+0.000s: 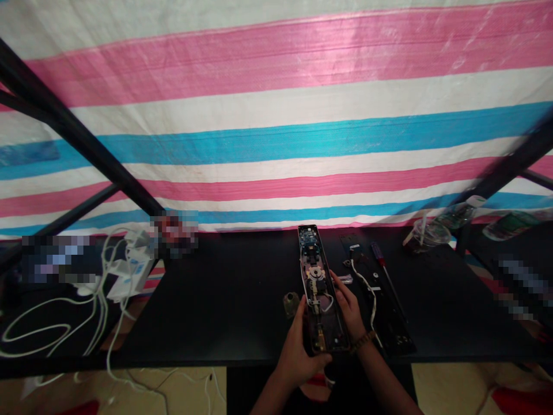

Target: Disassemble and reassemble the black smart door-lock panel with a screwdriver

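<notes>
One left hand and one right hand are clasping a long black open casing between them, underside hidden, white wiring seemingly blurring.

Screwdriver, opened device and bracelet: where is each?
Screwdriver (379, 257): head view, on its handle.
Opened device (316, 273): head view, on the pale round part inside.
Bracelet (363, 341): head view, on the band's middle.

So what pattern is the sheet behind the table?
The sheet has pink, white and blue stripes, best seen in the head view.
</notes>
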The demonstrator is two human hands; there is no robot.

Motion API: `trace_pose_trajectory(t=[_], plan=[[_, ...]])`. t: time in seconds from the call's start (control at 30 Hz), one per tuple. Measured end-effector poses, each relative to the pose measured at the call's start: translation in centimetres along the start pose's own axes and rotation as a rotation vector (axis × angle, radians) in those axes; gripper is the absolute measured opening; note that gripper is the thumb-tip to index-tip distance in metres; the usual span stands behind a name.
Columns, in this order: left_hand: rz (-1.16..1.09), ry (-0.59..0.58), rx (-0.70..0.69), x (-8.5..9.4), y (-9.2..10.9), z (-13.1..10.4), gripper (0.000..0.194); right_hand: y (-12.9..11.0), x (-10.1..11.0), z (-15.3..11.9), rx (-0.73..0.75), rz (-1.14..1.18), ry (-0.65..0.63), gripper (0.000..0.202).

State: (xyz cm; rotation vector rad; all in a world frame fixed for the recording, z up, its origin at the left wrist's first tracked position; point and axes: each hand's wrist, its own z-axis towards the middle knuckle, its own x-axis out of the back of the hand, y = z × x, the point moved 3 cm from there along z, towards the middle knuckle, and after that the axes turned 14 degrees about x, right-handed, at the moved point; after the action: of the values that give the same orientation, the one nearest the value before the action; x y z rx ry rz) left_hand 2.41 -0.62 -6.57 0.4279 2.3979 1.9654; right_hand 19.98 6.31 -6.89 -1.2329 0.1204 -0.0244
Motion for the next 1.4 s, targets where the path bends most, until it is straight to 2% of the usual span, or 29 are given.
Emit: trace_pose_trajectory(t=[0.1,0.33,0.5,0.87,1.13,1.27,1.4], plan=[[-0.051,-0.032,-0.065,0.0,-0.1,-0.2,0.122,-0.1,-0.1,-0.1,-0.004,0.008,-0.015,0.058],[0.039,-0.05,-0.096,0.3,0.2,-0.7,0.112,-0.3,-0.1,-0.2,0.026,0.046,-0.037,0.06],[0.012,-0.043,-0.145,0.3,0.5,-0.7,0.099,0.0,0.0,-0.3,0.024,0.071,-0.026,0.063],[-0.071,-0.05,-0.213,0.2,0.1,-0.6,0.098,-0.2,-0.1,-0.1,0.022,0.081,0.0,0.057],[-0.052,-0.03,-0.186,0.5,-0.8,-0.6,0.095,0.2,-0.1,0.3,-0.03,0.078,-0.014,0.057],[-0.007,-0.027,-0.188,0.5,-0.6,-0.6,0.092,0.4,-0.1,0.2,-0.064,0.131,-0.046,0.059],[0.023,-0.016,-0.119,0.4,0.1,-0.6,0.081,0.4,-0.1,0.0,-0.084,0.162,-0.044,0.06]])
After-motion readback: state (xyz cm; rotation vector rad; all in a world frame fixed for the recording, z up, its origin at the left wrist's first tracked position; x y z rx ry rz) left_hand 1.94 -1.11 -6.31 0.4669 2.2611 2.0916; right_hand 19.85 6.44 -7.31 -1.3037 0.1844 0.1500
